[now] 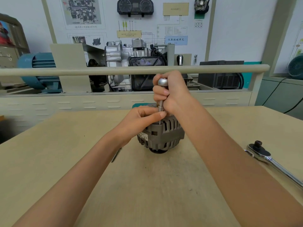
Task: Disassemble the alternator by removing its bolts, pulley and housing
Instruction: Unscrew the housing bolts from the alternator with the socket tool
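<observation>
The grey alternator [165, 135] stands upright in the middle of the table [147, 185], its slotted housing facing me and its pulley end down. My right hand [173, 92] grips the silver handle of a driver tool [162, 82] held vertically over the alternator's top. The tool's thin shaft [160, 110] runs down to the housing's upper edge. My left hand [144, 118] rests on the alternator's top left, thumb and fingers pinching the shaft near its lower part. The top face of the alternator is hidden by both hands.
A chrome ratchet wrench [270, 159] with a black socket lies on the table at the right. A thin metal rod or bolt [116, 155] lies left of the alternator, partly under my left forearm. Beyond the table stands a rail and an engine display bench [131, 63].
</observation>
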Demonstrator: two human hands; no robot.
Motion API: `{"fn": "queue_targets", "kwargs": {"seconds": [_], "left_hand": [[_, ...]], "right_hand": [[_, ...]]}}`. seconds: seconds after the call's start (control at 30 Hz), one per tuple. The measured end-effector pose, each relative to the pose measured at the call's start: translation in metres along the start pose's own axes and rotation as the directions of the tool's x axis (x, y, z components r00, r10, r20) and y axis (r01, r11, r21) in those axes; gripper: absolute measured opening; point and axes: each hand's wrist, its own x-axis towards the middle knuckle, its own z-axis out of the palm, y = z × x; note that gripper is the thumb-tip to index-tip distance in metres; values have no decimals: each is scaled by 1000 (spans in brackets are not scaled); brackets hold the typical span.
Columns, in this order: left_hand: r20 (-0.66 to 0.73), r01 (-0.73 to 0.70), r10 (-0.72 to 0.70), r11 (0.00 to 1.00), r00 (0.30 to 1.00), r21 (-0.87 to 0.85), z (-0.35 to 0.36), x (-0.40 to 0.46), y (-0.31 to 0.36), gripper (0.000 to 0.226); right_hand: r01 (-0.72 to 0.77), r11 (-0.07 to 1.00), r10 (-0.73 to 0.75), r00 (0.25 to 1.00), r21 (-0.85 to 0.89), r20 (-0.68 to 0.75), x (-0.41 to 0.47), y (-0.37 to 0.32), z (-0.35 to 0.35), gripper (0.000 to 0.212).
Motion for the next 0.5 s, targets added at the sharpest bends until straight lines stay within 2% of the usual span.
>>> {"fn": "queue_targets", "kwargs": {"seconds": [0.07,0.13,0.23,0.37,0.43,0.5], "left_hand": [[10,10,-10,1000,1000,-8,-1,0,1,26],[1,8,-8,1000,1000,-7,-1,1,1,30],[-8,12,-12,1000,1000,-7,-1,1,0,34],[-12,-1,1,1000,1000,18,0,1,0,27],[-15,-6,6,1000,1000,27,0,0,0,29],[-2,-20,20,999,1000,27,0,-2,2,30]], "right_hand": [[-152,986,161,969,-65,185,4,-4,-1,20],[-250,957,286,900,-150,329,9,-5,-1,20],[-320,933,359,835,-162,417,11,-6,-3,22],[-300,950,307,858,-83,410,9,-5,-6,23],[-244,968,246,910,-49,334,4,-3,-4,22],[-128,992,130,973,-24,189,0,0,1,22]]}}
